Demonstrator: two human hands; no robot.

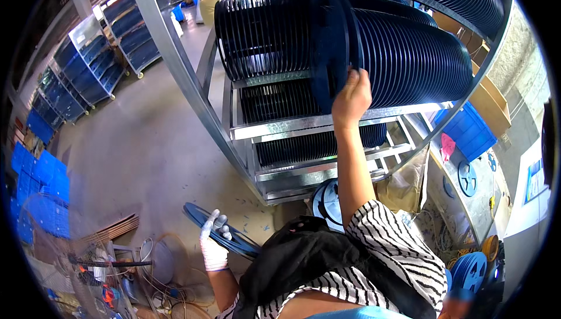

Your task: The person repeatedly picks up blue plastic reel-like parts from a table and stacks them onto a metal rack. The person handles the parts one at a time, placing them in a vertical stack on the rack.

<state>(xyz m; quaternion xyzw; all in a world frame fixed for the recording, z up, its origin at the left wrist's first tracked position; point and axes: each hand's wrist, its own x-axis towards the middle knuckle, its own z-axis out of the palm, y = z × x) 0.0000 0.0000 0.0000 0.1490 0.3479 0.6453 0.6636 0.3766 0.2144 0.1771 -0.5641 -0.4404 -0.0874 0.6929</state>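
Note:
My right hand [352,98] is bare and raised to the metal rack, its fingers closed on the lower edge of a dark blue reel [330,38]. That reel stands upright in the gap between two rows of similar reels, a left row [263,38] and a longer right row [415,56]. Down by my side, my left hand [215,243] wears a white glove and grips a few flat blue reels [201,214] stacked together. Part of this stack is hidden behind the gloved fingers and my dark apron [298,254].
The rack's metal post [181,67] rises left of the reels. To the right stand a blue bin [467,132] and a worktable with a loose blue reel [467,177]. A caged fan [87,260] is at lower left, loaded racks [87,61] further off, blue crates [41,190] at the left.

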